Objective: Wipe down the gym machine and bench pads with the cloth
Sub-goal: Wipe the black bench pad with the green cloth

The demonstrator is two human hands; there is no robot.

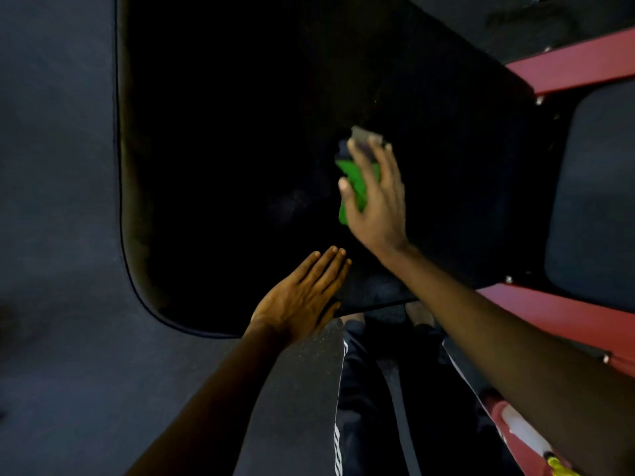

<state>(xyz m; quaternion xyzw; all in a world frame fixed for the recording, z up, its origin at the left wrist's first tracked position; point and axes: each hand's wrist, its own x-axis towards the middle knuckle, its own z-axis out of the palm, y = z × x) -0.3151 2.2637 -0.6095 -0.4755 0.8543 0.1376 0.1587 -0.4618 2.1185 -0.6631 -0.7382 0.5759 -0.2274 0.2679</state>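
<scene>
A large black bench pad (240,149) fills the middle of the head view. My right hand (376,201) lies flat on a green and grey cloth (357,176) and presses it against the pad, fingers spread and nearly straight. My left hand (302,300) rests flat with straight fingers on the pad's near edge, below and left of the cloth, holding nothing. Much of the cloth is hidden under my right hand.
Red frame bars (570,63) of the machine run along the right, with a second dark pad (598,201) between them. A spray bottle with a yellow part (529,438) shows at the lower right. Dark floor (58,235) lies to the left; my legs stand below the pad.
</scene>
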